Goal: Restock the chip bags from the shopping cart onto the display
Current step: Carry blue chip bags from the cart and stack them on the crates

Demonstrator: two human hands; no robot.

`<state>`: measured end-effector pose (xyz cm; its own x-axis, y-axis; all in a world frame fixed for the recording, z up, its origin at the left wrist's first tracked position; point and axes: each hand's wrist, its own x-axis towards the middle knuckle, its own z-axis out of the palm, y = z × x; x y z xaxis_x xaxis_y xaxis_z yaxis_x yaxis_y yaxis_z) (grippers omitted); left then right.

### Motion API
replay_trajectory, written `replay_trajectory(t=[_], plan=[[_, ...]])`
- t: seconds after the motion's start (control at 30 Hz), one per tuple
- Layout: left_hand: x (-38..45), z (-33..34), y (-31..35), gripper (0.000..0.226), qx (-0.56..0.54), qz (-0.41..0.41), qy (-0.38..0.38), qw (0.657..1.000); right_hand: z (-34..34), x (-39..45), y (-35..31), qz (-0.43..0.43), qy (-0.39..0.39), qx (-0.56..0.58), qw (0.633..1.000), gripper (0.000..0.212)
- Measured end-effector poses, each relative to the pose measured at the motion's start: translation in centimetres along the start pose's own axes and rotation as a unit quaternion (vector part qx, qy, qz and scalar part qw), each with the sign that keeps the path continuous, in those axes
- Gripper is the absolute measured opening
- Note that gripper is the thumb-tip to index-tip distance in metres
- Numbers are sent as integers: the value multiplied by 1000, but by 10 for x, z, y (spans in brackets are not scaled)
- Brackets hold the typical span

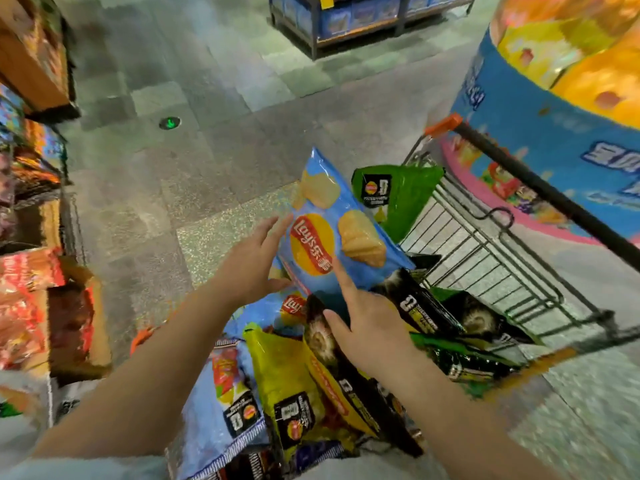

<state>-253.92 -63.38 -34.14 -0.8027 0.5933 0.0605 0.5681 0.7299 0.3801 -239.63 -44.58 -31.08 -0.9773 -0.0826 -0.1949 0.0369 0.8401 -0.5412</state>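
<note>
The cart (485,244) sits low and right, heaped with bags. The blue bag (332,233) stands tilted above the heap, between both hands. Left hand (254,261) lies flat on its edge; right hand (367,327) touches it with straight fingers. Best to squeeze lightly, lift clear. Which display it goes to is unclear, shelves blurred

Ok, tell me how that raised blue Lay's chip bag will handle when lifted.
The glossy blue Lay's chip bag looks puffed, so it is probably light and crushable. Its shiny film may slide between the left hand and right hand, whose fingers look straight. Chips inside likely break under a hard squeeze.
</note>
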Motion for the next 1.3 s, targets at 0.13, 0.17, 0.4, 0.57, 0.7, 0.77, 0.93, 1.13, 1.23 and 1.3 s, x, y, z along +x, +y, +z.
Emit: replay_trajectory(t=[0.13,0.17,0.4,0.57,0.7,0.77,0.93,1.13,1.23,1.3], plan=[[21,8,-36,123,31,-10,-45,998,23,10,3,69,-6,-6,998,80],[26,12,-45,125,41,3,-56,998,26,14,2,75,1,0,997,81],[49,31,-49,120,-81,44,-49,995,45,38,-7,90,67,71,991,87],[50,42,-42,117,-182,38,-19,982,47,48,-7,77,119,118,983,93],[46,37,-42,120,-113,89,6,990,46,55,-6,33,176,116,977,87],[44,36,-38,110,-117,72,24,990,41,61,-7,23,199,102,974,85],[45,44,-36,114,-256,-15,37,966,33,73,3,15,217,101,971,90],[61,48,-49,128,-202,-42,10,978,37,93,15,49,184,124,974,100],[68,48,-43,124,-194,-49,-12,980,35,101,22,42,203,156,966,104],[70,50,-38,122,-219,-58,-13,974,35,106,25,53,205,167,963,106]])
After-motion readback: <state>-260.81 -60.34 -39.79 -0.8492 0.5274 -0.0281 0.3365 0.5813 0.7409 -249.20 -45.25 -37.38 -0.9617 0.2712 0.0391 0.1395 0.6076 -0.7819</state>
